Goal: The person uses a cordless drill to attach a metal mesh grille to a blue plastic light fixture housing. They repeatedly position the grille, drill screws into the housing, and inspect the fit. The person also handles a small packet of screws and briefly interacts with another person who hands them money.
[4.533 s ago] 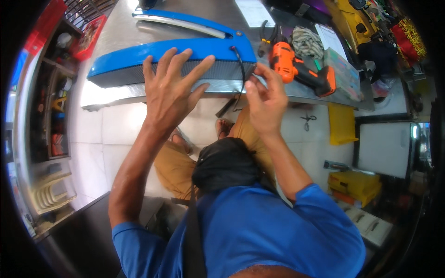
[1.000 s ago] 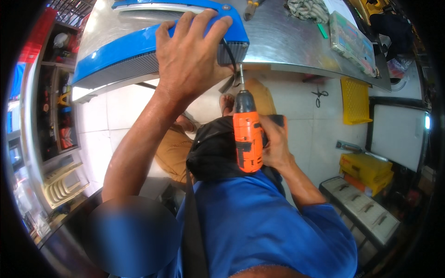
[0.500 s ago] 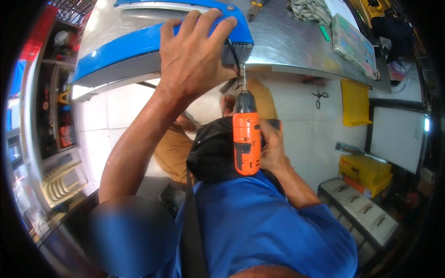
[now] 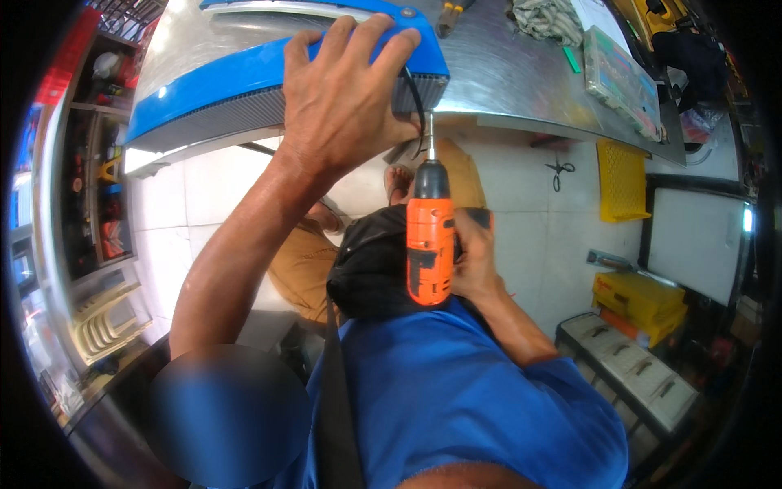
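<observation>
In the head view, a blue housing (image 4: 212, 80) with a ridged grey front is seen at the near edge of the metal table (image 4: 505, 85). It is clasped near its right end by the left hand (image 4: 338, 106), the fingers being spread over the top and the thumb set low beside a black cable (image 4: 419, 102). An orange and black drill (image 4: 430, 253) is held by the right hand (image 4: 475, 261), which is clamped around its handle. The bit is pointed toward the housing's right corner; whether contact is made cannot be told. Dark patches are borne by the drill's orange body. A reddish marking, too small to be read, is carried by a yellow case (image 4: 639, 301) at the right. Pliers (image 4: 448, 18), a crumpled cloth (image 4: 547, 20) and a clear compartment box (image 4: 623, 81) are laid on the table.
</observation>
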{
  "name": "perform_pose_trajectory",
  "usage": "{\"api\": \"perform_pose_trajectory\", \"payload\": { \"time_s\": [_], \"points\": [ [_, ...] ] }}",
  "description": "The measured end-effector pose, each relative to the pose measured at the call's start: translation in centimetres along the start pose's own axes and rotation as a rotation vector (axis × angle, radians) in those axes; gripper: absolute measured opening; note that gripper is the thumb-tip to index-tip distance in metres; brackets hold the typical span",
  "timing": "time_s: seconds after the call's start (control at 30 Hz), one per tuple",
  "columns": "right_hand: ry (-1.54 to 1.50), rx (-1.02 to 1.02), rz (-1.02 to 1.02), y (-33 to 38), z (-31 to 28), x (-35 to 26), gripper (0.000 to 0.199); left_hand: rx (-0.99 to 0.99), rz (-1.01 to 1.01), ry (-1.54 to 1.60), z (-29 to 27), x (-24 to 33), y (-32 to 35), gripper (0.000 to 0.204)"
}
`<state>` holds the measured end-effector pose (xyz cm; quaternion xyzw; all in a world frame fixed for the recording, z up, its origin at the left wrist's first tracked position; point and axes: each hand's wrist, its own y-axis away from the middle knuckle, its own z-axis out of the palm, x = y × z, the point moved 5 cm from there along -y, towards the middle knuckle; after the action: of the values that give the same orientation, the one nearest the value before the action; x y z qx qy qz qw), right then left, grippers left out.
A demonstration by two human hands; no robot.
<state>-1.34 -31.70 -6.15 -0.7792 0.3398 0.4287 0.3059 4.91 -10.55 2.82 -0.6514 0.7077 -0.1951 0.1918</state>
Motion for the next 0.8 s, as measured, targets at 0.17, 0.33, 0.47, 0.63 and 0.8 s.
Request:
{"api": "perform_pose_trajectory", "payload": {
  "time_s": [0.17, 0.33, 0.47, 0.63, 0.8],
  "points": [
    [0.117, 0.039, -0.054, -0.3, 0.8, 1.1, 0.044, -0.014, -0.009, 0.034, -0.4, -0.1, -0.4, 0.092],
    [0.079, 0.058, -0.038, -0.3, 1.1, 1.2, 0.039, -0.019, -0.006, 0.032, -0.3, -0.2, -0.3, 0.094],
    [0.057, 0.046, 0.0, -0.3, 1.1, 1.0, 0.036, 0.01, 0.035, 0.024, -0.6, 0.0, -0.5, 0.097],
    [0.037, 0.054, -0.062, -0.4, 0.6, 0.6, 0.035, 0.017, 0.051, 0.041, -0.7, -0.1, -0.4, 0.097],
    [0.041, 0.052, -0.051, -0.4, 0.8, 0.8, 0.035, 0.012, 0.041, 0.03, -0.6, -0.1, -0.4, 0.097]
  ]
}}
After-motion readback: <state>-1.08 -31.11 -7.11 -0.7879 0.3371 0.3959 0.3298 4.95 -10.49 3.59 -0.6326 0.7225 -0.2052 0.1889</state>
